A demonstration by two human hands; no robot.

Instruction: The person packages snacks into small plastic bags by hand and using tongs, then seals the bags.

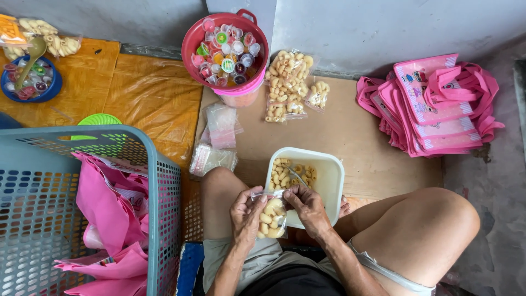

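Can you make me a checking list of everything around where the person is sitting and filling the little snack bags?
Surface: brown board on the floor, orange sheet beside it.
Job's things: small clear bag of puffed snacks held at its top edge; white tub with more snacks and a spoon.
Clutter: filled snack bags, empty clear bags, red bucket of jelly cups, blue bowl.
Hands: left hand and right hand both pinch the bag's top.
Cables: nothing seen.
Surroundings: grey-blue basket with pink bags, stack of pink tote bags, grey wall.
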